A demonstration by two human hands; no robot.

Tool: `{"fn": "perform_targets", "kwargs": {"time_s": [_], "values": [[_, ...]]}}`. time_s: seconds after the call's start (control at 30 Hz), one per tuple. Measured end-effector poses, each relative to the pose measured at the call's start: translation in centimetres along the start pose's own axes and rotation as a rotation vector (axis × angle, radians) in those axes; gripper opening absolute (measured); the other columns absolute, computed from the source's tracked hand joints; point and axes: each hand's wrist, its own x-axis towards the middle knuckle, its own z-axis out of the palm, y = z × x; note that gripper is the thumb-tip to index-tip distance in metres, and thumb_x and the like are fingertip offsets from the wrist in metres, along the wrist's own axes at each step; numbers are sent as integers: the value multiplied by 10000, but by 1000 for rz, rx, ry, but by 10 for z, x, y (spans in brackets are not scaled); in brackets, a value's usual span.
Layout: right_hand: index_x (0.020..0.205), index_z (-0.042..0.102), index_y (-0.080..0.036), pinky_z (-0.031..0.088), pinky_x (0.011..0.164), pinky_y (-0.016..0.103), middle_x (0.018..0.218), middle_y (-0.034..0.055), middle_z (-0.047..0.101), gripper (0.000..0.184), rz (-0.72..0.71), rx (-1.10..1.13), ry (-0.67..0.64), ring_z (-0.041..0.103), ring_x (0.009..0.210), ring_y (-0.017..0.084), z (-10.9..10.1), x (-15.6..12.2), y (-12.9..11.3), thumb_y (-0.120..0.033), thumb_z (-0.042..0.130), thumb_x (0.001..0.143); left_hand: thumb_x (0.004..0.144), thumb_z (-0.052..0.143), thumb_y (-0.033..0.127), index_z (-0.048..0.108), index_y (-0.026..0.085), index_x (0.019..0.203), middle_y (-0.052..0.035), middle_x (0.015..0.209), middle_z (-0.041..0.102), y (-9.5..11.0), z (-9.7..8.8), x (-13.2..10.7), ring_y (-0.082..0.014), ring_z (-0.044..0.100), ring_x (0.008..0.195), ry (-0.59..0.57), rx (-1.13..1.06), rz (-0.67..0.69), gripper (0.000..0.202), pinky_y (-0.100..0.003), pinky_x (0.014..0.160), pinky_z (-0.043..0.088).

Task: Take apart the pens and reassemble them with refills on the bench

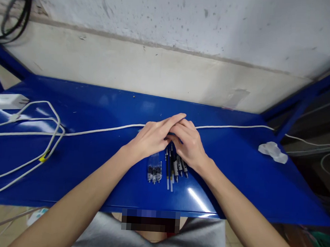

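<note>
Curling closed, the left hand (151, 139) and right hand (188, 145) overlap just above loose pens (173, 168), lying within finger reach; any grip is hidden.

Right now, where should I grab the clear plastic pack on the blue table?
Pinch the clear plastic pack at its near end, coming from your side of the table. That end lies free, while the far end sits just under the left hand. It lies flat and narrow, so finger and thumb fit across it.
</note>
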Motion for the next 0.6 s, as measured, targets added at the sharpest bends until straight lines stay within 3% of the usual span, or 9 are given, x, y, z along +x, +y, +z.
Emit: {"fn": "perform_targets", "kwargs": {"time_s": [0.13,0.2,0.3,0.43,0.6], "values": [[911,686,-172,451,723,386,835,91,720,222,53,-56,95,576,815,246,5,3,-8,-253,520,1035,840,541,30,245,358,1598,-59,1373,561,10,0,1,-183,697,1001,92,-1,18,877,-248,691,595],[891,690,-176,468,717,377,815,89,708,272,146,-30,92,592,803,241,6,2,-8,-266,485,1046,863,583,77,225,358,1605,-89,1389,495,10,2,2,-191,669,1020,129,-31,72,871,-258,673,602],[1015,708,-179,495,727,351,908,78,724,210,253,82,88,632,810,215,7,0,-5,-263,516,1025,870,622,76,181,360,1622,-121,1457,399,10,7,3,-265,555,1262,190,-98,186,917,-375,869,627],[1129,714,-199,515,708,311,968,44,746,205,310,251,148,646,762,171,10,-2,-3,-282,608,974,861,628,37,158,383,1625,-119,1577,282,12,9,4,-329,340,1478,233,-119,257,961,-533,1086,525],[1020,751,-201,508,665,292,953,43,759,164,458,356,140,660,778,172,8,0,1,-301,646,943,930,600,125,94,347,1641,-126,1691,189,6,1,5,-332,290,1539,115,-69,196,901,-569,1181,409]]}}
